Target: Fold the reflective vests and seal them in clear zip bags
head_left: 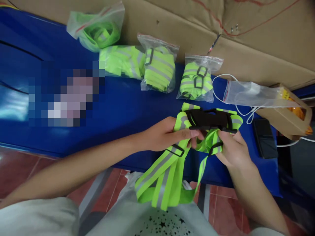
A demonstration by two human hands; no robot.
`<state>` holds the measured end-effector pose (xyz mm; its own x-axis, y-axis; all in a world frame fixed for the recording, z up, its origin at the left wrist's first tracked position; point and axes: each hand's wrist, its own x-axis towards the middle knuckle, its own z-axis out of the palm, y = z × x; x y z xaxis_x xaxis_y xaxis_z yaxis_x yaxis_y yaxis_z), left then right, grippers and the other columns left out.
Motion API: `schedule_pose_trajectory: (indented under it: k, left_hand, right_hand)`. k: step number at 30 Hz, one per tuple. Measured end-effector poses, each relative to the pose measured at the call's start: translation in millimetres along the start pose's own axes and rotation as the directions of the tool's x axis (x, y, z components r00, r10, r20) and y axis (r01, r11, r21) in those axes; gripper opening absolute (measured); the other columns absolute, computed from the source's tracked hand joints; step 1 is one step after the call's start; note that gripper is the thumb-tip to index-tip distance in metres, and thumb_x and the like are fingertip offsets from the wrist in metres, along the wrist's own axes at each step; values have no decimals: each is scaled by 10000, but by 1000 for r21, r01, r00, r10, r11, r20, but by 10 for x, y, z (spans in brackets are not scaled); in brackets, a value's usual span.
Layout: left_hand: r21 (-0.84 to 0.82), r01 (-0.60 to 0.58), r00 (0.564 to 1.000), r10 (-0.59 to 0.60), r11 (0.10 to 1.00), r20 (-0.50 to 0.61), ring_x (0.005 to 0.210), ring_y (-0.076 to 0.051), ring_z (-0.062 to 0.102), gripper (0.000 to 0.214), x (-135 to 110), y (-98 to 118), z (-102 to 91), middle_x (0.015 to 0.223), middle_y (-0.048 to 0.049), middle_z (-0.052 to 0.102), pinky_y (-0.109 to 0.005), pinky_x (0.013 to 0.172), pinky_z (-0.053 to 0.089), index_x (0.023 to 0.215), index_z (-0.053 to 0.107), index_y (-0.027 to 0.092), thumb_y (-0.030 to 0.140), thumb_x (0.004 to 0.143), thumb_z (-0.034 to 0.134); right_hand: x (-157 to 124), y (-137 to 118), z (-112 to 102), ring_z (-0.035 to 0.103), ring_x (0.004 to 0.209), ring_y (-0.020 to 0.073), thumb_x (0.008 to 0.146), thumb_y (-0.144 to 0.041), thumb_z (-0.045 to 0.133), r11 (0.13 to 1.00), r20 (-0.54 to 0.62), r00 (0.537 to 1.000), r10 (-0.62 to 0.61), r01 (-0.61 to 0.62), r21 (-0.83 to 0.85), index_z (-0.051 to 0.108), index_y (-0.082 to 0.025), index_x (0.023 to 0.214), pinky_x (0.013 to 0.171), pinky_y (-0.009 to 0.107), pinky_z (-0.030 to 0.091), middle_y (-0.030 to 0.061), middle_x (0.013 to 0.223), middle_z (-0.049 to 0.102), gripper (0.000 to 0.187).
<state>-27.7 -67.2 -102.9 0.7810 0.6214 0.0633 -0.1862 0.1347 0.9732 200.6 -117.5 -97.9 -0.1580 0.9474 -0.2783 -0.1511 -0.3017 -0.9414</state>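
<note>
I hold a neon-green reflective strap harness with grey stripes in both hands over the front edge of a blue table. My left hand grips the straps beside a black plastic buckle. My right hand pinches the bunched straps and a black slider just under that buckle. The long strap ends hang down over my lap.
Three clear zip bags with folded green straps lie along the back, with loose folded straps between them. An empty zip bag, a white cable, a black phone and a cardboard box sit at right.
</note>
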Motion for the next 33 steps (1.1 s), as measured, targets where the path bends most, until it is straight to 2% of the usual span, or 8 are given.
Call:
schedule_pose_trajectory:
  k: [5, 13, 17, 20, 24, 27, 31, 33]
  left_hand:
    - [269, -134, 964, 188, 954, -189, 1290, -235, 659, 292, 14, -41, 115, 1231, -59, 764, -342, 1196, 426, 1237, 749, 237, 356, 986, 660]
    - [-91, -26, 973, 4, 996, -232, 1273, -271, 667, 420, 56, -177, 159, 1217, -74, 777, -424, 1126, 497, 1207, 757, 216, 305, 811, 862]
    - [-311, 13, 921, -132, 950, -366, 1208, -283, 694, 426, 55, -212, 170, 1130, -72, 799, -444, 1097, 521, 1110, 784, 184, 356, 738, 902]
    - [-249, 41, 910, -139, 968, -391, 1204, -291, 694, 422, 37, -191, 152, 1112, -69, 806, -435, 1095, 520, 1097, 791, 172, 345, 731, 908]
    - [-161, 48, 931, -103, 986, -351, 1226, -277, 685, 395, 17, -165, 174, 1162, -59, 798, -415, 1091, 521, 1151, 781, 191, 308, 784, 869]
    - [-233, 48, 967, -104, 971, -234, 1150, -243, 709, 362, 4, -124, 210, 1146, -50, 794, -393, 1038, 553, 1152, 774, 198, 290, 810, 850]
    - [-371, 67, 998, -70, 926, 5, 977, -175, 722, 290, -20, -52, 246, 1025, -25, 780, -320, 921, 585, 1055, 760, 190, 270, 802, 875]
    - [-464, 125, 992, -110, 877, 59, 856, -137, 711, 271, -26, -42, 276, 919, 0, 756, -292, 859, 587, 1019, 735, 188, 240, 796, 880]
  right_hand:
    - [-4, 252, 33, 767, 1061, 282, 988, -627, 599, 957, -24, 981, -190, 180, -228, 728, -329, 1164, 969, 454, 631, 22, 974, 792, 370]
    - [30, 213, 123, 674, 1285, 265, 1078, -442, 501, 698, 129, 913, -388, 382, -605, 674, -285, 1346, 1170, 473, 508, 69, 1234, 765, 355]
    - [55, 71, 12, 650, 1330, 275, 998, -480, 659, 839, 248, 928, -277, 359, -409, 615, -330, 1443, 1169, 469, 513, 52, 1442, 674, 471]
    - [58, 1, -10, 635, 1355, 306, 913, -550, 754, 883, 302, 919, -254, 348, -316, 616, -338, 1456, 1159, 480, 523, 56, 1473, 656, 599]
    - [41, 11, 58, 739, 1146, 256, 919, -388, 790, 821, 94, 932, -349, 353, -449, 754, -308, 1239, 997, 401, 612, 29, 1223, 778, 332]
    - [0, 13, 75, 753, 1018, 237, 904, -357, 803, 776, 87, 899, -430, 417, -473, 788, -290, 1169, 869, 365, 630, 30, 1139, 781, 273]
    - [-49, -48, 65, 734, 941, 233, 888, -303, 816, 664, 97, 823, -560, 516, -541, 800, -304, 1119, 790, 375, 613, 28, 1075, 771, 231]
    - [-59, -75, 73, 728, 922, 241, 884, -261, 816, 540, 170, 740, -650, 608, -582, 792, -317, 1161, 782, 397, 605, 24, 1039, 782, 284]
